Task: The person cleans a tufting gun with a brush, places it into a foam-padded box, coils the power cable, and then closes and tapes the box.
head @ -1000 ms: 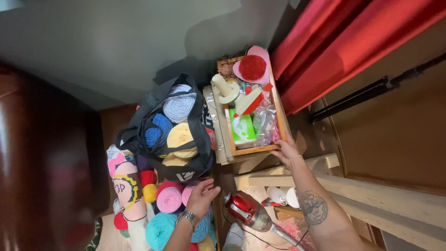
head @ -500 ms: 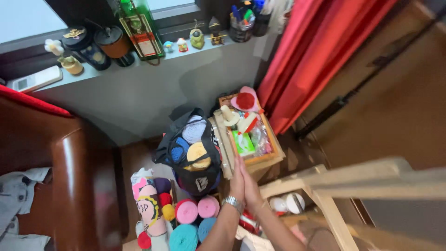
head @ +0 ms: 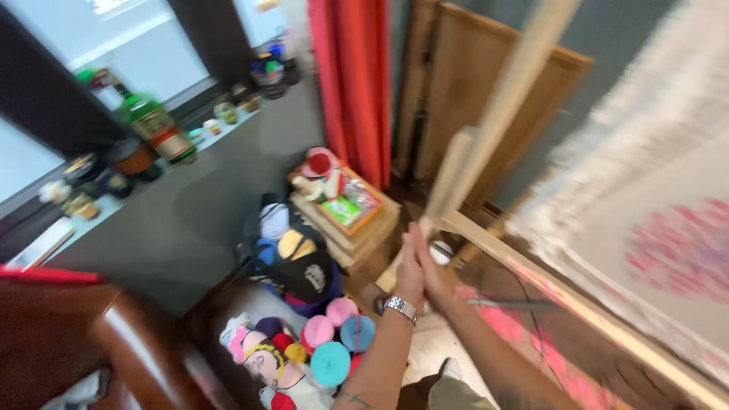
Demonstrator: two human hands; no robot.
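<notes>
Both hands raised together in front of the wooden frame. The left hand, silver wristwatch on the wrist, lies flat against the right hand, palms seemingly pressed together; motion blur hides whether anything sits between them, so grip unclear. Fingertips reach the joint where the frame's upright post meets its lower rail. Stretched cloth with a pink pattern fills the frame at right. Below the hands, on the floor: yarn cones in pink, teal, blue. Just beyond, a black bag of yarn and a wooden crate with supplies. Red curtain behind. Bottles on the window ledge.
</notes>
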